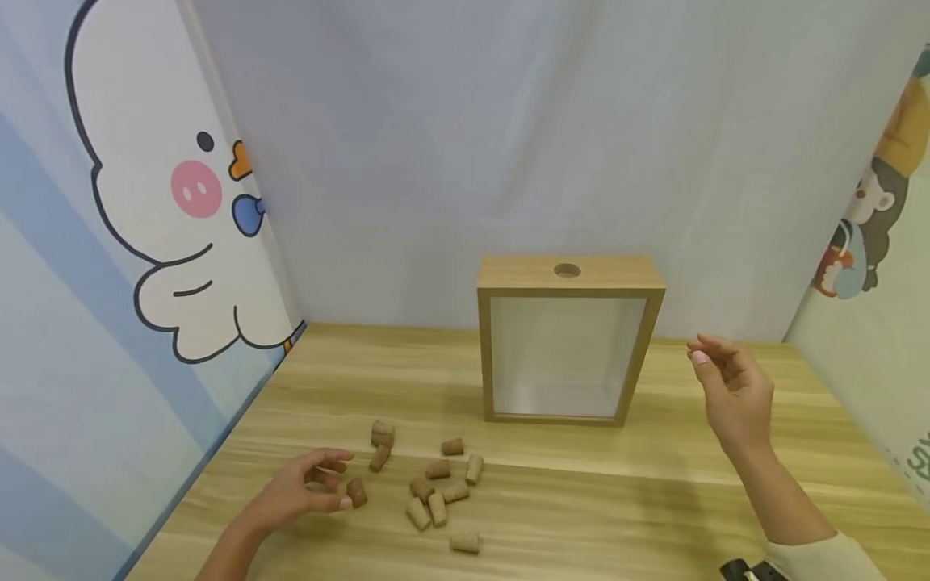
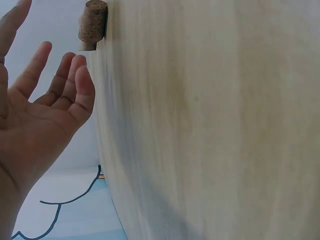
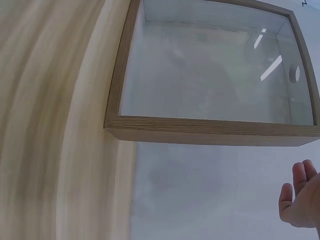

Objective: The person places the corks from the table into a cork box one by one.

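My left hand (image 1: 301,488) is low over the table with fingers spread and bent slightly. Just beyond its thumb tip stands a brown cork (image 1: 356,492); whether the two touch is hard to tell. The left wrist view shows that hand (image 2: 47,105) with nothing in its grasp and a cork (image 2: 93,22) above the fingertips. Several more corks (image 1: 438,469) lie scattered to its right. My right hand (image 1: 737,395) is raised to the right of a wooden frame box (image 1: 570,278), fingers loosely bent, no object visible in it. Part of this hand (image 3: 302,200) appears in the right wrist view.
The box stands upright at the back of the wood-grain table (image 1: 327,363), with a clear front panel (image 3: 210,75) and a round hole (image 1: 567,271) in its top. A pale curtain (image 1: 378,161) hangs behind. Cartoon-printed cloth (image 1: 58,323) borders the left side.
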`<control>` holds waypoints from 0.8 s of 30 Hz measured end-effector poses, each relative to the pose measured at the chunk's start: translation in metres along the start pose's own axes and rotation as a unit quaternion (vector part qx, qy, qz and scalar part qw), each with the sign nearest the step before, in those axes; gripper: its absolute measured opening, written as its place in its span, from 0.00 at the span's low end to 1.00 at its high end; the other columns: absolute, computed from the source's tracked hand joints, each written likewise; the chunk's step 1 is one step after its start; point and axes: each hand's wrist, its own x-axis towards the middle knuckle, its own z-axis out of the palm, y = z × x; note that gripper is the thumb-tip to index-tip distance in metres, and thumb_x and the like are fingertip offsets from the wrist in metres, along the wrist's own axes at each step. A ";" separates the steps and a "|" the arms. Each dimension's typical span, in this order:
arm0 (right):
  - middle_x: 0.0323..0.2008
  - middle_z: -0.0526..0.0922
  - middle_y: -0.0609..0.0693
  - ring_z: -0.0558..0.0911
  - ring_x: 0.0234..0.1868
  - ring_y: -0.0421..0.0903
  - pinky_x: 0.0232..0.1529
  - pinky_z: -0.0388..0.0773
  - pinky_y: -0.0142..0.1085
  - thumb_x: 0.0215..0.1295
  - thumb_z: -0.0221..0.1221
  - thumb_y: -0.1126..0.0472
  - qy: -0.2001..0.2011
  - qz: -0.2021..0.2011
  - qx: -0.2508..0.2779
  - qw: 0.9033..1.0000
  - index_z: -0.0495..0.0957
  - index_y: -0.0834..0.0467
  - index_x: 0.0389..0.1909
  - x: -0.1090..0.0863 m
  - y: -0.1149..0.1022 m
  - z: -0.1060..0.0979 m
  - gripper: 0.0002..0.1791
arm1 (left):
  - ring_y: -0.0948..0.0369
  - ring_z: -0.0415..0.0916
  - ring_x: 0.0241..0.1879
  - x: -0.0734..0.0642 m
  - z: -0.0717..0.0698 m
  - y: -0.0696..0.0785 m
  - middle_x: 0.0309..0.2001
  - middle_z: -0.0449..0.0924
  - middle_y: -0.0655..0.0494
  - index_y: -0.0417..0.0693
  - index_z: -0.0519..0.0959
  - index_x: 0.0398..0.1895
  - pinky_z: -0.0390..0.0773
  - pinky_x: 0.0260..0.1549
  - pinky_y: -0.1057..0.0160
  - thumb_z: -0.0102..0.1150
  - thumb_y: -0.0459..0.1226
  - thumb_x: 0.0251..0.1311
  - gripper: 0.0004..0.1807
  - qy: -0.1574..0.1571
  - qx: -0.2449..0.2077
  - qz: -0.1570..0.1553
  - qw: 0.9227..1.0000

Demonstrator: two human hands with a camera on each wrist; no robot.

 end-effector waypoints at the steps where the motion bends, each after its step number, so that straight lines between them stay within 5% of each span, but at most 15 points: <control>1: 0.38 0.80 0.49 0.79 0.40 0.42 0.44 0.72 0.24 0.64 0.53 0.74 0.011 0.011 0.029 0.999 0.75 0.71 0.45 0.004 -0.001 0.002 0.10 | 0.48 0.70 0.44 0.002 -0.001 -0.001 0.51 0.69 0.36 0.34 0.67 0.60 0.74 0.38 0.56 0.69 0.34 0.50 0.34 -0.008 0.000 0.001 1.000; 6: 0.35 0.80 0.52 0.79 0.38 0.44 0.42 0.73 0.25 0.64 0.54 0.72 0.079 0.078 0.137 0.984 0.76 0.67 0.42 0.025 -0.006 0.012 0.07 | 0.50 0.70 0.42 0.014 -0.004 -0.005 0.49 0.70 0.41 0.33 0.69 0.57 0.74 0.39 0.57 0.70 0.34 0.47 0.33 -0.049 0.001 -0.013 0.999; 12: 0.36 0.80 0.53 0.79 0.36 0.44 0.34 0.75 0.25 0.63 0.55 0.71 0.114 0.120 0.187 0.968 0.76 0.66 0.42 0.048 -0.009 0.023 0.07 | 0.53 0.68 0.41 0.024 -0.004 -0.010 0.45 0.70 0.45 0.33 0.71 0.51 0.71 0.39 0.57 0.71 0.34 0.44 0.30 -0.069 0.012 -0.028 0.997; 18: 0.37 0.80 0.52 0.78 0.38 0.44 0.34 0.74 0.26 0.63 0.57 0.69 0.101 0.121 0.212 0.965 0.78 0.64 0.40 0.070 -0.010 0.033 0.06 | 0.54 0.68 0.37 0.029 0.003 -0.010 0.40 0.70 0.47 0.33 0.72 0.45 0.72 0.35 0.63 0.73 0.31 0.38 0.28 -0.062 0.024 -0.017 0.998; 24: 0.41 0.79 0.50 0.75 0.43 0.42 0.37 0.71 0.27 0.64 0.57 0.65 0.034 0.109 0.202 0.973 0.81 0.60 0.41 0.089 -0.007 0.045 0.07 | 0.55 0.66 0.36 0.029 0.008 -0.013 0.36 0.69 0.50 0.37 0.74 0.41 0.69 0.34 0.64 0.74 0.31 0.35 0.26 -0.058 0.051 -0.033 0.996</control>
